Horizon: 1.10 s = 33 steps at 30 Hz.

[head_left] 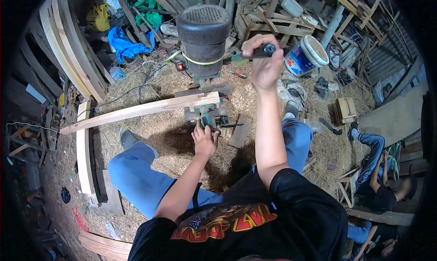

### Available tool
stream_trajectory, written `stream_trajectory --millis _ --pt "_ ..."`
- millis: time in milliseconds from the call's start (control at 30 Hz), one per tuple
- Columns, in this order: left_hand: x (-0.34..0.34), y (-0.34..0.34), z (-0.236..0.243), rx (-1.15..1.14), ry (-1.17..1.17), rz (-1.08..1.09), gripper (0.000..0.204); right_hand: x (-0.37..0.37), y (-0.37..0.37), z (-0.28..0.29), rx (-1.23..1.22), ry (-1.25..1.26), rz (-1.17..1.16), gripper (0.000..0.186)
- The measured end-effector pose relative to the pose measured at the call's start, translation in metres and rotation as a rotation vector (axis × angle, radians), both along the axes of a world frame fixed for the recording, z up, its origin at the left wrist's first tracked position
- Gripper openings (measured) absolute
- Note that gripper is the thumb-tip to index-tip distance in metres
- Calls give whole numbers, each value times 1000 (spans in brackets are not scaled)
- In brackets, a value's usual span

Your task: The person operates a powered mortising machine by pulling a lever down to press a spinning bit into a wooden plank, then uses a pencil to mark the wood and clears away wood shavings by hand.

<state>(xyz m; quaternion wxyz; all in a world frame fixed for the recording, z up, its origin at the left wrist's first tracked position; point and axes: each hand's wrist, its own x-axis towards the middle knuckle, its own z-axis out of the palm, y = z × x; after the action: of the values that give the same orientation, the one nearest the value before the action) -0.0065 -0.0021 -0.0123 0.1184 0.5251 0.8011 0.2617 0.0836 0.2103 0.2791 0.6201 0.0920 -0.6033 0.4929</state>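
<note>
In front of me stands a mortising machine with a dark cylindrical motor [203, 42]. A long pale wooden beam [136, 112] lies across its table, below the motor, and reaches out to the left. My right hand [266, 70] is raised and closed around the black-ended lever [269, 49] on the machine's right side. Lower down, my left hand [205, 142] has its fingers at the green clamp [206, 119] in front of the beam and seems to grip it. The beam's cut under the tool is hard to make out.
A wooden plank [84, 152] supports the beam's left part. Beyond my right hand is a blue-and-white bucket [307, 56]. A screwdriver [236, 74] lies on the wood shavings. Curved timbers [68, 42] lean at the far left. Other people sit at the right, one in dark trousers [374, 147].
</note>
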Motion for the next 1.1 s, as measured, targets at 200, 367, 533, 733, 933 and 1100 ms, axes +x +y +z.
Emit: stream_trajectory --millis 200,367,533,733,933,1100 --pt "-8 -4 3 -45 -15 -73 45 -26 -2 -78 -148 -278 -348 73" --pt "-16 -13 6 49 -45 -127 51 -41 24 -58 -176 -358 -306 76" --pt "-29 -31 -7 85 -138 -48 73 -45 54 -34 -290 -427 -188 77" --pt "-55 -46 -25 -560 -60 62 65 -21 -27 -131 -370 -826 -565 63" --pt "-34 -35 -21 -454 49 14 45 31 -100 -262 8 -1652 -274 51" --pt "-45 -44 -39 -407 39 42 39 13 -124 -243 54 -1730 -259 53"
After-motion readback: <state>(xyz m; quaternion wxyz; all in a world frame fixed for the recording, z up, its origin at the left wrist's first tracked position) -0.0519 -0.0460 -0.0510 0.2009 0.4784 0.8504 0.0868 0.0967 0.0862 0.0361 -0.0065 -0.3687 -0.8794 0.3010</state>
